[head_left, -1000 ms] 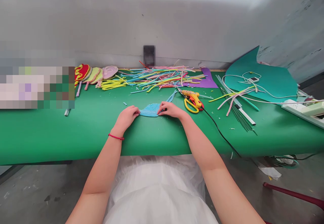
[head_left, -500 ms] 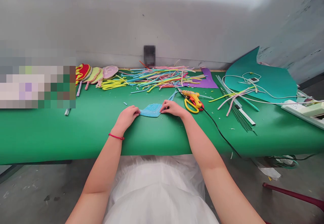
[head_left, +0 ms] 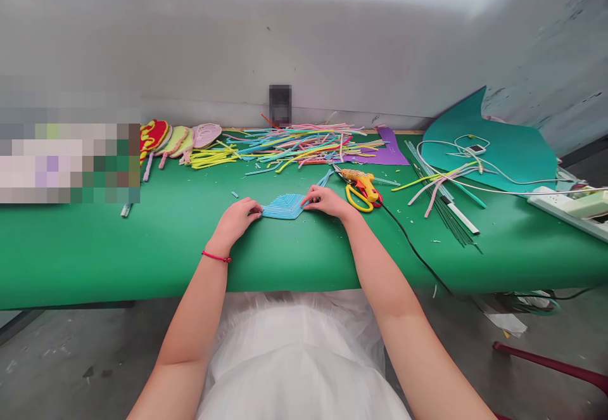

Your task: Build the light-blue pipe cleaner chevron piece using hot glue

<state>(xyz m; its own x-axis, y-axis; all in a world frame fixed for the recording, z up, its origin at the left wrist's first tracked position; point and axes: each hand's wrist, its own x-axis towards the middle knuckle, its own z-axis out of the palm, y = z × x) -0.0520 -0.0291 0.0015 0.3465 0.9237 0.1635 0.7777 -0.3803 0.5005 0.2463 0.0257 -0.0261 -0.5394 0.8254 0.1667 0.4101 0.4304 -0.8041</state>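
Note:
A light blue pipe-cleaner piece [head_left: 284,207], ridged with nested V-shaped rows, lies on the green tabletop in front of me. My left hand [head_left: 241,216] pinches its left corner between thumb and fingers. At the opposite side my right hand [head_left: 325,201] has its fingertips closed on the right edge. A twisted blue stem sticks out beyond the right hand toward the back. Just right of that hand lie yellow-handled scissors [head_left: 360,199], partly under a yellow hot glue gun [head_left: 365,185].
Loose coloured pipe cleaners [head_left: 294,144] are heaped along the back, beside purple sheet [head_left: 396,147]. Fuzzy fan-shaped pieces [head_left: 180,141] lie back left. A teal sheet [head_left: 503,160], white cables and a power strip [head_left: 551,199] occupy the right. The glue gun's black cord [head_left: 413,246] runs over the front edge.
Both hands keep their hold on the blue piece with almost no movement. The right fingers have shifted very slightly along its edge.

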